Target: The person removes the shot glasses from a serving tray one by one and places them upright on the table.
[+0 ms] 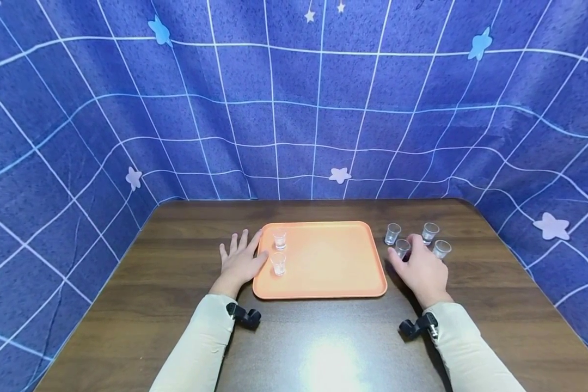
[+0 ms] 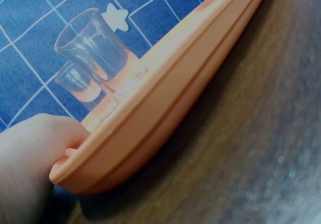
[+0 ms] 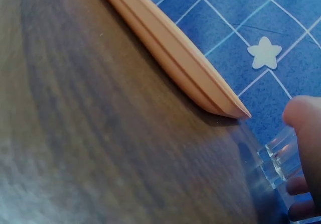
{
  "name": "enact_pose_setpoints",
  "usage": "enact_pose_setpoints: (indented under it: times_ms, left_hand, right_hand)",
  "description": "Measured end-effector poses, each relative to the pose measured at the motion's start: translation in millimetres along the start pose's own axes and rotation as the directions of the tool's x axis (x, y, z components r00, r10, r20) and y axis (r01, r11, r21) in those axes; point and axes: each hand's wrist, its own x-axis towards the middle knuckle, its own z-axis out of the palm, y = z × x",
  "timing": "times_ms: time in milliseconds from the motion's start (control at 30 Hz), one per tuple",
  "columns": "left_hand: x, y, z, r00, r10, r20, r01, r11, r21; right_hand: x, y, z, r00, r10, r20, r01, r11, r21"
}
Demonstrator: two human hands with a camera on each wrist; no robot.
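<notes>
On the left, my left hand (image 1: 240,265) lies with its fingers spread beside the orange tray (image 1: 330,261), its thumb over the tray's left rim. Two clear shot glasses stand at that end of the tray, a nearer shot glass (image 1: 278,264) and a farther one (image 1: 280,239). To the right of the tray, my right hand (image 1: 425,275) has its thumb and fingers around a shot glass (image 1: 402,248); the right wrist view shows this glass (image 3: 277,166) partly hidden behind the thumb. Other shot glasses stand close by, one (image 1: 392,233) to the left and two beyond the fingers.
The wooden table (image 1: 186,239) carries the tray and all the glasses. Behind it hangs a blue curtain (image 1: 294,125) with a white grid and stars. Black wrist cameras are strapped over both pale sleeves (image 1: 201,337).
</notes>
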Motion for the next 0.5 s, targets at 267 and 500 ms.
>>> enact_pose_setpoints:
  times_ms: [267, 500]
  left_hand:
    - [1.3, -0.4, 0.7, 1.0, -0.005, 0.001, 0.005, 1.0, -0.006]
    - [0.7, 0.0, 0.1, 1.0, -0.004, 0.0, 0.004, 1.0, -0.012]
  right_hand:
    - [6.7, -13.1, 4.4, 0.958, -0.142, -0.248, 0.144, 0.99, -0.013]
    - [13.1, -34.7, 8.3, 0.891, -0.272, -0.363, 0.271, 0.961, -0.054]
